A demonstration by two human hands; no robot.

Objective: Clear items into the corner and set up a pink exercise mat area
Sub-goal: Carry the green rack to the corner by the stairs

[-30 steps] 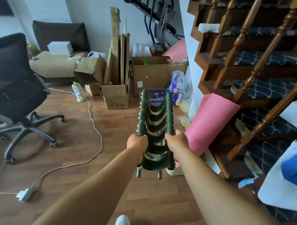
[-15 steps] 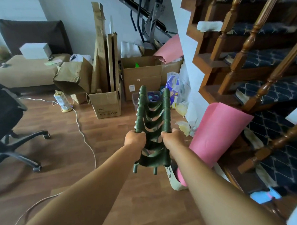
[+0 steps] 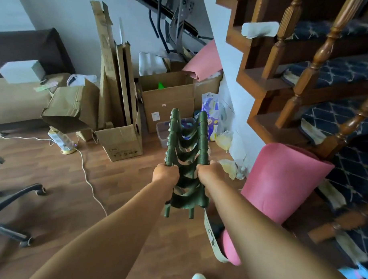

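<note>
My left hand [image 3: 165,175] is curled round the left rail of the green folding frame [image 3: 187,143], and my right hand [image 3: 209,173] is curled round the right rail. I hold the frame above the wood floor [image 3: 118,199], its far end pointing at a clear tub [image 3: 162,130] and an open cardboard box [image 3: 167,99] in the far corner. To the right of my right arm, the rolled pink mat [image 3: 281,180] leans against the staircase [image 3: 306,81]. A second pink mat [image 3: 204,60] lies atop the far boxes. To the left, a white cable [image 3: 88,177] crosses the floor near an office chair base [image 3: 14,198].
</note>
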